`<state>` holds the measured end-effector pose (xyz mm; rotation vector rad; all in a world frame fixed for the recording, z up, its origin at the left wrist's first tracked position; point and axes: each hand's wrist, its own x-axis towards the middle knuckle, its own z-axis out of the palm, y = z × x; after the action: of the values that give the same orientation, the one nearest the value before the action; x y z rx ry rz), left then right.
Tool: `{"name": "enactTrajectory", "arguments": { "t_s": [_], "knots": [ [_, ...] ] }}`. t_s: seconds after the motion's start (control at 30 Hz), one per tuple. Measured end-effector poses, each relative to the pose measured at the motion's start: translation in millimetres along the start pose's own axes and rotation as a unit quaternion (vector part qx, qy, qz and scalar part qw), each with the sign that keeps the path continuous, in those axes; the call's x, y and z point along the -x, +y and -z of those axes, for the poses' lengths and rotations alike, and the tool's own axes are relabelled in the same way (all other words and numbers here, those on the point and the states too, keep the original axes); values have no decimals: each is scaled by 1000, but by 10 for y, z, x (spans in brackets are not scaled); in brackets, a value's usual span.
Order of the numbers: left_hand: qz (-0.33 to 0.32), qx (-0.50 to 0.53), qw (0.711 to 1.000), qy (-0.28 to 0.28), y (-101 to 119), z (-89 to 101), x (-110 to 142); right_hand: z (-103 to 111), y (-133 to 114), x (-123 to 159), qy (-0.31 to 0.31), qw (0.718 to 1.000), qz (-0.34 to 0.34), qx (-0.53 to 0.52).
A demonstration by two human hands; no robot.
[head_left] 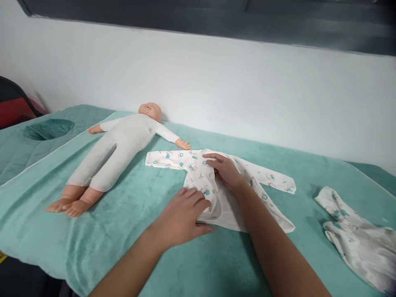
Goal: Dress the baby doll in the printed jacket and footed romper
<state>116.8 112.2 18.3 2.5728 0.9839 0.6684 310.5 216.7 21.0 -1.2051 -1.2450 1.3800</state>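
Note:
A small white long-sleeved baby shirt with a teal and orange print lies spread out, its front partly opened and the plain inside showing. My left hand is over the shirt's lower left part, fingers spread and thumb apart. Higher up, my right hand reaches across the front opening, its fingers stretched over the left front panel near the neckline. Its thumb is not clearly visible. Snap fasteners run along the panel edge. Left of the shirt, a baby doll with a white cloth body lies on its back.
A crumpled printed baby garment lies at the right. Everything rests on a teal plush cover over a bed with a round face hole at the left. A white wall stands behind, and a red and black object is at far left.

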Motion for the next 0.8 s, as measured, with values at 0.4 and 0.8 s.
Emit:
{"name": "enactTrajectory", "arguments": {
  "t_s": [0.4,0.8],
  "knots": [
    [35,-33,998,48,78,-123,161,-62,76,-74,129,981,93,110],
    [232,95,949,190,97,-76,239,-68,77,-71,113,983,95,109]
  ]
}}
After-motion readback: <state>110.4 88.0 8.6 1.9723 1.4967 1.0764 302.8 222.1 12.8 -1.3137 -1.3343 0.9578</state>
